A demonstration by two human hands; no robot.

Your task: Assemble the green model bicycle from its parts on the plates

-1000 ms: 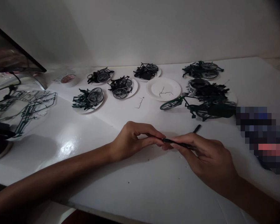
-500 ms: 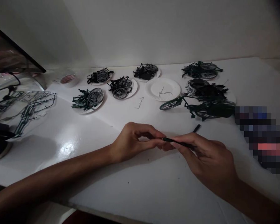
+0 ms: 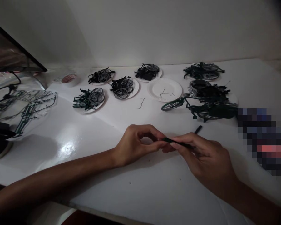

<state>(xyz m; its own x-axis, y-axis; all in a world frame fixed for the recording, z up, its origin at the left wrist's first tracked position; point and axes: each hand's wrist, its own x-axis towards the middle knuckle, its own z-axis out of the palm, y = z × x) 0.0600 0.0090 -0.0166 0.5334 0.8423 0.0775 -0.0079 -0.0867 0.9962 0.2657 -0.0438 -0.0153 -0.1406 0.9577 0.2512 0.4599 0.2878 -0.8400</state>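
Observation:
Over the white table [image 3: 154, 190], my left hand [image 3: 140, 143] pinches one end of a thin dark green piece [image 3: 181, 143] between thumb and fingers. My right hand [image 3: 206, 156] grips the same piece farther along, and the fingertips of both hands nearly meet. A dark stick-like part [image 3: 198, 129] shows just beyond my right hand. Behind it lies a larger dark green model bicycle [image 3: 201, 109]. The white paper plate [image 3: 154, 91] beyond my hands holds thin wire-like bits [image 3: 166, 93].
Several plates of small dark bicycle models stand at the back, one with green parts [image 3: 85, 98] at left. Green part frames [image 3: 35, 106], a roll of tape [image 3: 69, 79] and a monitor [image 3: 11, 50] are on the left. A blurred patch [image 3: 264, 137] covers the right.
Both hands keep their hold on the piece, with my right hand shifted very slightly. The whole view has moved a little.

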